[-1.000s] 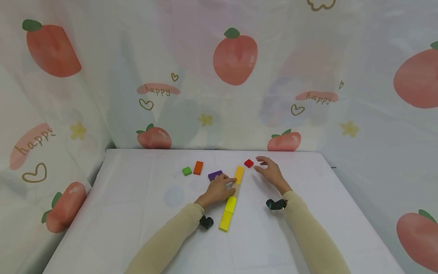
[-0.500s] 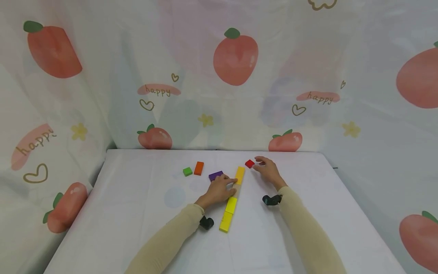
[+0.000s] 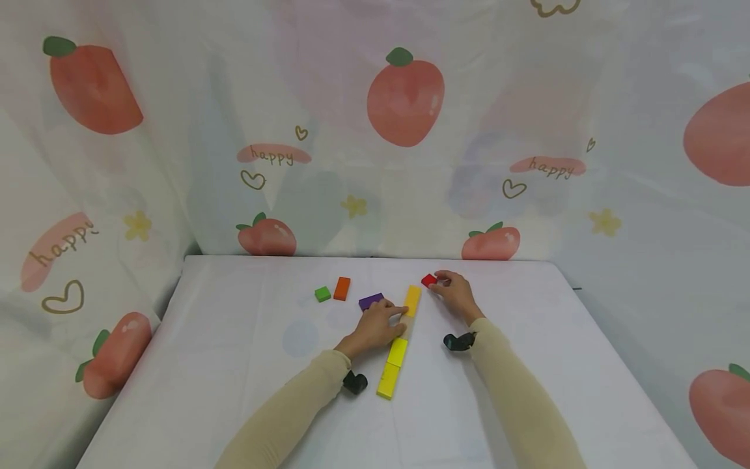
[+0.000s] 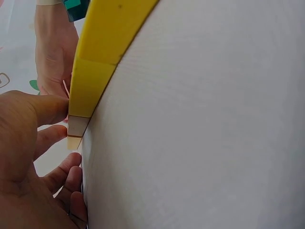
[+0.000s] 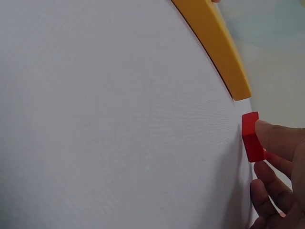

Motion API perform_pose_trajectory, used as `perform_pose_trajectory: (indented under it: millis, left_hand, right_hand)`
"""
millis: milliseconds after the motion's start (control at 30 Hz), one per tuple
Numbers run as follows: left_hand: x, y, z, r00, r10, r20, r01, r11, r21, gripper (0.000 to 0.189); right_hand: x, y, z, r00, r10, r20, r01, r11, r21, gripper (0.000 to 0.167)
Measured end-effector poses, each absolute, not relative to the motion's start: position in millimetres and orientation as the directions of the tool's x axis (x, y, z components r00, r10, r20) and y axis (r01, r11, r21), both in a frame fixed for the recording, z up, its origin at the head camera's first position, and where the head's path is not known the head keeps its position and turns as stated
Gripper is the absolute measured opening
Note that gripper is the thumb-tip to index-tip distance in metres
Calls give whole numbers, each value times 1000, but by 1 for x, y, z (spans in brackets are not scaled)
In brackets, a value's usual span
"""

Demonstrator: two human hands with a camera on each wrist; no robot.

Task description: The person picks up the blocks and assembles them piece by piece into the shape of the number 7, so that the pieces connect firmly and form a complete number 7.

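In the head view, a straight row of blocks runs away from the person: two yellow blocks [image 3: 388, 381], a pale wooden block [image 3: 408, 323] and an amber block [image 3: 413, 299]. The left hand [image 3: 370, 326] lies against this row from the left. Its thumb is at the pale block and its index finger reaches onto the amber one. Just right of the row's far end, the right hand [image 3: 459, 294] pinches a small red block [image 5: 252, 137]. The thumb covers part of the red block's near face in the right wrist view.
A purple block [image 3: 370, 300] lies just beyond the left hand, partly hidden by it. Further left are an orange block [image 3: 342, 288] and a green block [image 3: 322, 294]. The white-covered table [image 3: 234, 391] meets a patterned cloth backdrop [image 3: 328, 78] at its far edge.
The right hand has moved left to the red block, and its thumb and finger have closed on it. The left hand and the row have stayed in place.
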State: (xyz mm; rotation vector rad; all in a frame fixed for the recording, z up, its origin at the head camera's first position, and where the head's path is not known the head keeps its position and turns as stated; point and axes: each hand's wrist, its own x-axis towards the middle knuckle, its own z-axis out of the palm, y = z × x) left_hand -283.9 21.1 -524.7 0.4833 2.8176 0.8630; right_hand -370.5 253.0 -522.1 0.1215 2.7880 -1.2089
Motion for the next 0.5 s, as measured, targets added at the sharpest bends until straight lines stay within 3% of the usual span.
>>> perform_pose_trajectory:
  millis: [500]
  left_hand:
    - [-285,22,-525,-935,349,-57,263,793,550,45]
  right_hand:
    - [-370,249,-526,-993,65,-98,116,679,-725,46]
